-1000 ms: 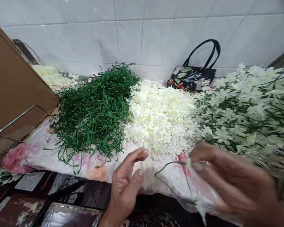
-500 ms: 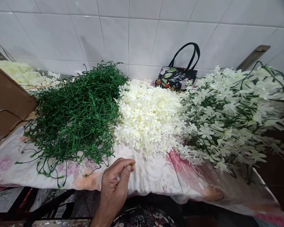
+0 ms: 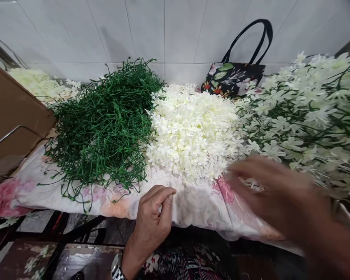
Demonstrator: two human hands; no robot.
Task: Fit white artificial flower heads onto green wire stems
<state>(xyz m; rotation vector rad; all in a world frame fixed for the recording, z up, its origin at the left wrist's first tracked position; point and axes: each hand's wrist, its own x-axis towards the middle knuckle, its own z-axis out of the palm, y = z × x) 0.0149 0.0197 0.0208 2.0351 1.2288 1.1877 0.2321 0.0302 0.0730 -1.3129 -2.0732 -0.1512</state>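
Observation:
My left hand (image 3: 154, 214), with a watch on its wrist, is closed at the front of the cloth, thumb pressed against the fingers; whatever it pinches, if anything, is hidden. Motion smears my right hand (image 3: 265, 186), which hangs over the cloth's right part, in front of the white blossoms. Before me is a heap of loose white artificial flower heads (image 3: 192, 132). Left of it lies a tangled pile of green plastic stems (image 3: 105, 128). On the right, white flowers on green stems (image 3: 303, 120) form a big bunch.
A floral cloth (image 3: 198, 202) covers the table. A black flowered handbag (image 3: 233, 77) leans near the tiled wall (image 3: 146, 31). At the left stand a cardboard box (image 3: 14, 120) and, behind it, more pale petals (image 3: 41, 83). A worn stool (image 3: 84, 256) is below.
My right hand has come in from the right, moving over the cloth. My left hand keeps its pinch. The view has shifted, bringing the handbag closer and the watch into sight.

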